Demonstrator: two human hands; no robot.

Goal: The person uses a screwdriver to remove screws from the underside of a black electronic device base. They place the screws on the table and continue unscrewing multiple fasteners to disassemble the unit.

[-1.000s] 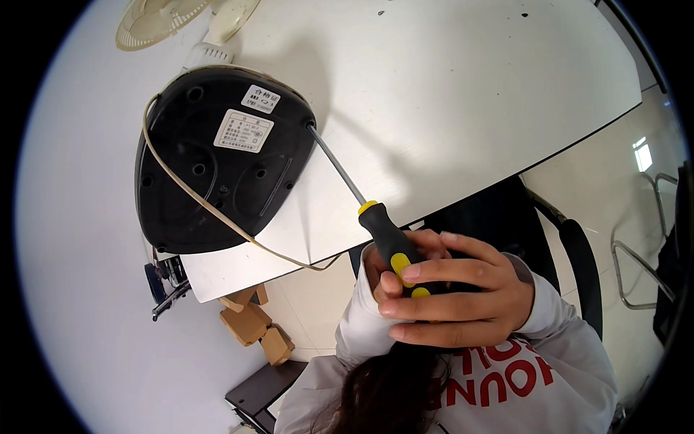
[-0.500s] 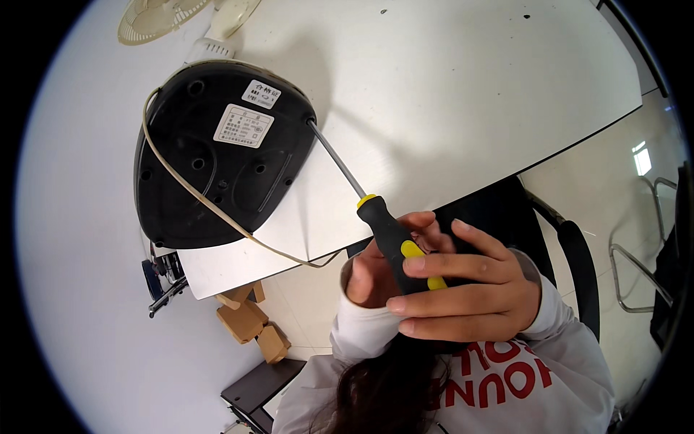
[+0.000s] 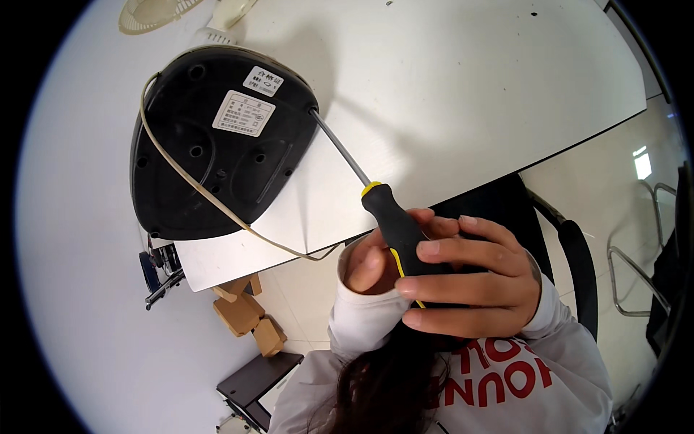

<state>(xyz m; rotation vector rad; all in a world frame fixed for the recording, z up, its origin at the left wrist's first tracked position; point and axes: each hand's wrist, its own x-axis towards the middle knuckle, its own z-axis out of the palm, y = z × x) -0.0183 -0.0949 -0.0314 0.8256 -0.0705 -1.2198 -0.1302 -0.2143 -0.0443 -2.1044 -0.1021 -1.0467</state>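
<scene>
R hand (image 3: 481, 282) fingers clamped over screwdriver (image 3: 394, 217) hdl | L hand (image 3: 367, 270) curled by hdl, grip unclear | tip at R-edge hole of blk base (image 3: 242, 159), underside showing, on desk (image 3: 463, 94) | step: prob. screw-turning | next needs tip seated, shaft aligned

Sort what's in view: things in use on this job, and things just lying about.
In use, judging by the hands:
screwdriver, its handle in the right hand, left hand beside it
black base, screwdriver tip at its edge
beige cord across the base
cream grille, likely same appliance
white table

Just lying about, apparently:
brown cardboard boxes
dark-topped stand
metal-framed chair
</scene>
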